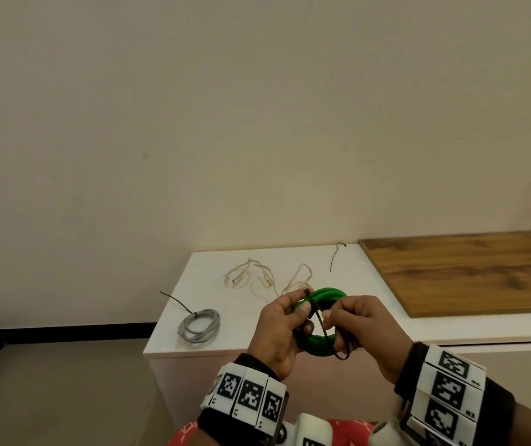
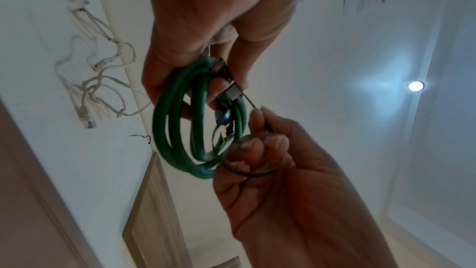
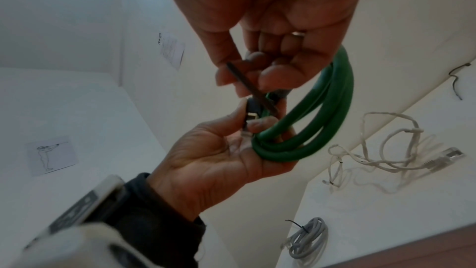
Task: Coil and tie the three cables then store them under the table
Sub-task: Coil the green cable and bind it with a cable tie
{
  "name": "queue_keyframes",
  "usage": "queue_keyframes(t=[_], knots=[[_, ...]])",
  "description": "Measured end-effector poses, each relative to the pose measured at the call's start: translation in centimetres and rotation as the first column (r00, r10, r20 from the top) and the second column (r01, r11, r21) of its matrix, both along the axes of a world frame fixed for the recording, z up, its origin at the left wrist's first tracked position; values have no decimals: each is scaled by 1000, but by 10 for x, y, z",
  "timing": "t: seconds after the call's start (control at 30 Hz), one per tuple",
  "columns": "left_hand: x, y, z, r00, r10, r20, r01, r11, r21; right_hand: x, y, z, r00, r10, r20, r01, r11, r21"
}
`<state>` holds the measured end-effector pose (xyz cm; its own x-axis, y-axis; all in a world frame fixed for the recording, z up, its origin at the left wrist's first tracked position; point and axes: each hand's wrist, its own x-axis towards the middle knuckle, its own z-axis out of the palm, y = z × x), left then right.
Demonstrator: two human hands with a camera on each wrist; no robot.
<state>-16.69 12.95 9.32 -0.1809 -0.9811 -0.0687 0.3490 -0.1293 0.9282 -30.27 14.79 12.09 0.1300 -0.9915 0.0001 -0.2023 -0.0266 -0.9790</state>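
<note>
Above the table's front edge my left hand (image 1: 301, 300) grips a coiled green cable (image 1: 322, 339). The head of a black zip tie (image 1: 319, 317) is pinched against the coil by its thumb and forefinger. The tie runs through the coil, and my right hand (image 1: 333, 320) pinches its tail. In the left wrist view the green cable (image 2: 180, 119) hangs from my left hand (image 2: 226, 80) while the right hand (image 2: 260, 127) holds the looped tie. In the right wrist view the right hand (image 3: 247, 76) pinches the zip tie (image 3: 247, 83).
A grey cable (image 1: 200, 325), coiled and tied, lies at the front left of the white table (image 1: 370, 284). A white cable (image 1: 257, 275) lies loose and uncoiled behind it. A spare black zip tie (image 1: 335, 255) lies near the wall. A wooden board (image 1: 470, 272) covers the table's right part.
</note>
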Motion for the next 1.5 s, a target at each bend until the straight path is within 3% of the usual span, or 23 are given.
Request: queue_keyframes(t=[0.3, 1.5], knots=[[9, -2, 1, 998, 22, -63, -20, 999, 39, 2, 3, -1, 999, 38, -16, -39, 999, -38], [9, 2, 2, 998, 17, -55, -15, 999, 32, 4, 4, -1, 1000, 11, -26, -11, 1000, -3]])
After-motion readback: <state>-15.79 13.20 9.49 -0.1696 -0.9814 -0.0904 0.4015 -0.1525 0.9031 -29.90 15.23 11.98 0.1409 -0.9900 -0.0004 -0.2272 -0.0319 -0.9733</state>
